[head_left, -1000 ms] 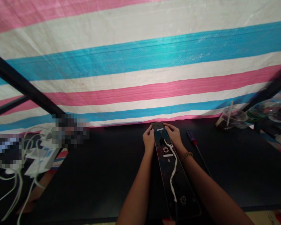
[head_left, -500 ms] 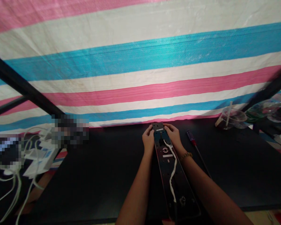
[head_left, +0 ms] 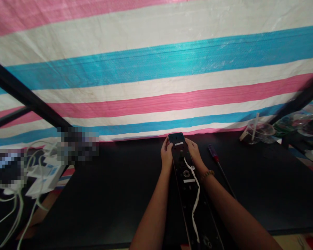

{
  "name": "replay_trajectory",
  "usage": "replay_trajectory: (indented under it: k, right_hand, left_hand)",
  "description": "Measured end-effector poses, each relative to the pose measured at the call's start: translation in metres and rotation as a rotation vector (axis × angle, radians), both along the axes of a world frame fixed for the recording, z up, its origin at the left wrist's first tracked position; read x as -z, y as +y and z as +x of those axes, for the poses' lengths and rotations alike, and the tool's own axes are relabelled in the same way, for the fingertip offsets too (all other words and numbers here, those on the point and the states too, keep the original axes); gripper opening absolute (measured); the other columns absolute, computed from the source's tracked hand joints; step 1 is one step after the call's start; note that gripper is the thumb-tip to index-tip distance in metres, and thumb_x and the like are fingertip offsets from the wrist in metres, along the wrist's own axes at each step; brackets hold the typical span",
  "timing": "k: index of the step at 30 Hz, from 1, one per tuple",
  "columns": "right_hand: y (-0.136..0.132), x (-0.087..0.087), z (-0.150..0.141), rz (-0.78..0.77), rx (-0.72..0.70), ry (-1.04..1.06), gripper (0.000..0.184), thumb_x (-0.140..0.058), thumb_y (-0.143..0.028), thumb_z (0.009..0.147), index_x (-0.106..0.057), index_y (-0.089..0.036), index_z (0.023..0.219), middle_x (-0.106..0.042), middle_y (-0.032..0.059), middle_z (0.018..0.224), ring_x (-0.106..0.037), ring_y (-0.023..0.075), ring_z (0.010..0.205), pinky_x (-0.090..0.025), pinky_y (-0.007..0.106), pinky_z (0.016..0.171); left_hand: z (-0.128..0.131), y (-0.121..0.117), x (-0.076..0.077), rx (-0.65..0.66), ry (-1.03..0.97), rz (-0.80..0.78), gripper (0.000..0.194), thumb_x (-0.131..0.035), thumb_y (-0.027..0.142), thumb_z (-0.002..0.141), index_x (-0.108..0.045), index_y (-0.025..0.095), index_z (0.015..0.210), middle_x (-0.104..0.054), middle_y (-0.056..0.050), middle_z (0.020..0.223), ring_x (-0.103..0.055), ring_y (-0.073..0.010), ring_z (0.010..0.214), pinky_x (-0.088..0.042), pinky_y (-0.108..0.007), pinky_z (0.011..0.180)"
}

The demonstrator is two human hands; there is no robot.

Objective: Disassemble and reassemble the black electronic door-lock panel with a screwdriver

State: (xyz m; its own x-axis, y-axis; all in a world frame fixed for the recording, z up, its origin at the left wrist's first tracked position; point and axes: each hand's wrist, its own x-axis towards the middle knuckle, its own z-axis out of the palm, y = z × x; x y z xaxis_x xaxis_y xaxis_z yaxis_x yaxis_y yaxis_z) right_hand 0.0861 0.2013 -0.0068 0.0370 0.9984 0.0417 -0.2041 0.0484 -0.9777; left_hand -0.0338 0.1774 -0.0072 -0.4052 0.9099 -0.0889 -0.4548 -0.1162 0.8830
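Observation:
A long black panel [head_left: 189, 206] stretches away from me, its near end cut off by the bottom of the head view. Along its upward side runs a white cable [head_left: 197, 198], among pale labels, small holes and a round fitting. My left hand [head_left: 167, 154] is closed on the left edge near the far end. The right edge is held by my right hand [head_left: 194, 152], with its fingers partly hidden behind the panel. To the right of that hand, a screwdriver [head_left: 213, 152] with a purple and red handle lies on the black table [head_left: 114, 194].
A clear plastic cup [head_left: 259, 132] with a straw stands at the table's back right, beside crumpled plastic packaging [head_left: 289, 126]. White cables [head_left: 40, 173] and a white box [head_left: 50, 177] are at the left. Behind the table hangs a striped sheet [head_left: 156, 83], between dark metal bars [head_left: 28, 93].
Both hands have shifted slightly right with the panel. Its far end sits a little higher in view, and its near end has moved lower, partly out of the picture. The screwdriver stays put.

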Motion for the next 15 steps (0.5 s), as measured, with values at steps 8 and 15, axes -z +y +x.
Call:
replay_trajectory:
  k: [8,15]
  right_hand:
    - [-0.0008,-0.0011,0.0008,-0.002,-0.01,0.024,0.042,-0.066,-0.057,0.075,-0.072,-0.016,0.079,-0.071,0.0024,0.072,-0.06,0.0168,0.066,-0.047,0.027,0.063]
    - [-0.0011,-0.0017,0.0008,0.002,-0.02,0.013,0.043,-0.065,-0.058,0.076,-0.072,-0.015,0.079,-0.071,0.0031,0.074,-0.06,0.0169,0.067,-0.047,0.027,0.063]
  left_hand:
    - [-0.001,0.001,0.0036,-0.002,0.016,0.011,0.041,-0.063,0.016,0.08,-0.067,0.016,0.12,-0.068,-0.011,0.128,-0.062,-0.024,0.123,-0.044,-0.038,0.108]
    - [-0.0018,-0.0001,0.0009,-0.006,0.025,0.004,0.04,-0.065,0.017,0.078,-0.068,0.017,0.119,-0.069,-0.011,0.127,-0.062,-0.0253,0.122,-0.044,-0.039,0.108]
